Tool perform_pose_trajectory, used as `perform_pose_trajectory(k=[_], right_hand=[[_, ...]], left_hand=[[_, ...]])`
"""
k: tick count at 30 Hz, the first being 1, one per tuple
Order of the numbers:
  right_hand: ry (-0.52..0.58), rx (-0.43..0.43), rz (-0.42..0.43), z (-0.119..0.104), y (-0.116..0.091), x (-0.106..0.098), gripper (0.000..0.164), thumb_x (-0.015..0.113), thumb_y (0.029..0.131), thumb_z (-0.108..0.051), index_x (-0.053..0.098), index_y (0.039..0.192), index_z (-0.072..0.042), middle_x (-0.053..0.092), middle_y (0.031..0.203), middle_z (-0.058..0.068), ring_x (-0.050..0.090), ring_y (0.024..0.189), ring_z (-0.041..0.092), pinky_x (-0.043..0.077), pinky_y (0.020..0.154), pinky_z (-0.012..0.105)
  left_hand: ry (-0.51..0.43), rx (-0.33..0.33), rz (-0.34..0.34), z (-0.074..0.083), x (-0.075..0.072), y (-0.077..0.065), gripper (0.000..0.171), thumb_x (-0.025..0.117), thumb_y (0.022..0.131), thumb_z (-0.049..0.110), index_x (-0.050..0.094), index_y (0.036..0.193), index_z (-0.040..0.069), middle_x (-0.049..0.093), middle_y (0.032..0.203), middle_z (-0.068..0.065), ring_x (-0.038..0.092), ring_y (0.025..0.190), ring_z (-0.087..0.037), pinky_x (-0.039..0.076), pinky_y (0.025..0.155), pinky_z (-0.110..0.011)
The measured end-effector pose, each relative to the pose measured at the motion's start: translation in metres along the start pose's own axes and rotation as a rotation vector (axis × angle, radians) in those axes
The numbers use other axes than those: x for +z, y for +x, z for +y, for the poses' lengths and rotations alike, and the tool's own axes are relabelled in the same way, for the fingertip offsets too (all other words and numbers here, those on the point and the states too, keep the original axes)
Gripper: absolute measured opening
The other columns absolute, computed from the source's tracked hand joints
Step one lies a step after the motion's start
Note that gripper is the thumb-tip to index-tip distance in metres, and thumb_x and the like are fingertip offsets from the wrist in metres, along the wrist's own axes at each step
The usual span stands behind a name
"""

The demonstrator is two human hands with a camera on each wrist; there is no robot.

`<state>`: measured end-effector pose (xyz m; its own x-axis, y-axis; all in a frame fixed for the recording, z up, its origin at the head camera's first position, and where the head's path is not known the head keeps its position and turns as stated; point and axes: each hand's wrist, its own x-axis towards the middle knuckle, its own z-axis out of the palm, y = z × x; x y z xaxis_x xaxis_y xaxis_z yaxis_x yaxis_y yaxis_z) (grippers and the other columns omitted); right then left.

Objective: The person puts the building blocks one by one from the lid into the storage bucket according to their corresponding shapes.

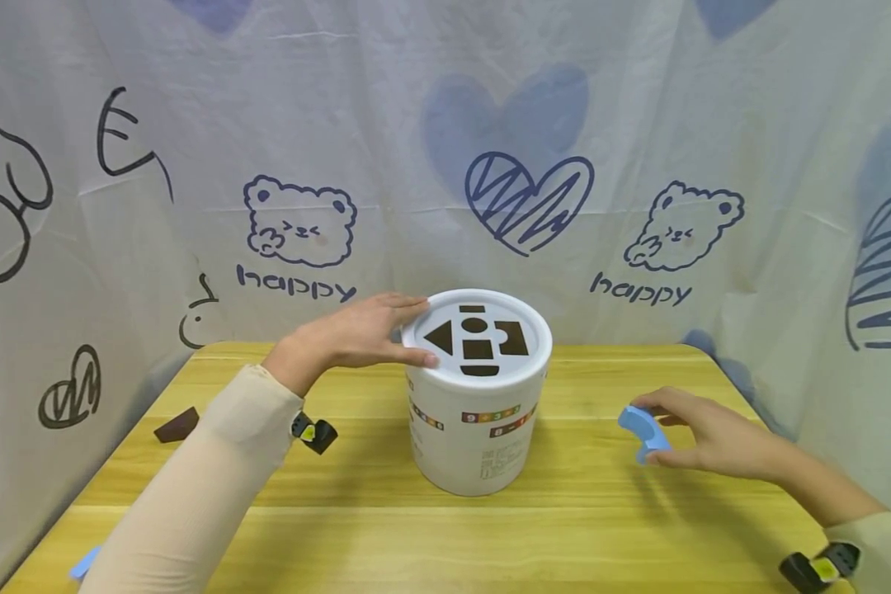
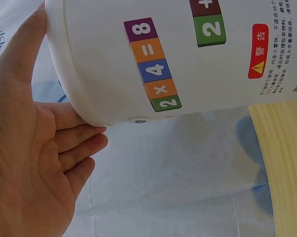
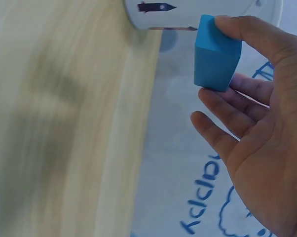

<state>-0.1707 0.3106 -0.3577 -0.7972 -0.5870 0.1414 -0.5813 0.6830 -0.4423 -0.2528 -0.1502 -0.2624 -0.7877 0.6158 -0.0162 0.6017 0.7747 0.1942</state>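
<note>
A white bucket [image 1: 464, 445] stands upright on the table, its lid [image 1: 453, 313] cut with dark shaped holes, among them a triangle, a circle and a square. My left hand [image 1: 364, 334] rests against the left rim of the lid, thumb on top. In the left wrist view the fingers of the left hand [image 2: 45, 143] lie fairly straight along the rim. To the right of the bucket, my right hand [image 1: 701, 433] pinches a blue arch-shaped block [image 1: 644, 431] above the table. The right wrist view shows the blue block [image 3: 216, 61] between thumb and fingers.
A dark brown block [image 1: 178, 425] lies at the left of the wooden table [image 1: 327, 536]. Part of another blue block [image 1: 85, 563] shows near the front left, partly behind the left sleeve. A printed cloth [image 1: 416, 231] hangs behind and at both sides.
</note>
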Motion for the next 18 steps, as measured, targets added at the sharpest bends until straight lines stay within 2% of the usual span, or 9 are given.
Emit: perform_pose_trajectory(k=[11, 18], right_hand=[[-0.055, -0.049, 0.051, -0.031, 0.030, -0.027, 0.058, 0.075, 0.087, -0.040, 0.056, 0.133, -0.011, 0.059, 0.121, -0.003, 0.060, 0.106, 0.016, 0.055, 0.089, 0.040], [-0.068, -0.036, 0.055, -0.053, 0.050, -0.044, 0.061, 0.075, 0.086, -0.044, 0.056, 0.135, -0.012, 0.058, 0.121, -0.001, 0.060, 0.108, 0.020, 0.054, 0.090, 0.046]], left_hand=[[-0.002, -0.009, -0.007, 0.001, -0.001, 0.000, 0.104, 0.050, 0.079, 0.081, 0.030, 0.154, 0.012, 0.027, 0.159, -0.006, 0.020, 0.146, -0.031, 0.016, 0.117, -0.054], [-0.001, -0.010, -0.010, 0.002, -0.001, -0.001, 0.104, 0.051, 0.079, 0.081, 0.030, 0.154, 0.012, 0.026, 0.160, -0.004, 0.020, 0.146, -0.031, 0.015, 0.117, -0.054]])
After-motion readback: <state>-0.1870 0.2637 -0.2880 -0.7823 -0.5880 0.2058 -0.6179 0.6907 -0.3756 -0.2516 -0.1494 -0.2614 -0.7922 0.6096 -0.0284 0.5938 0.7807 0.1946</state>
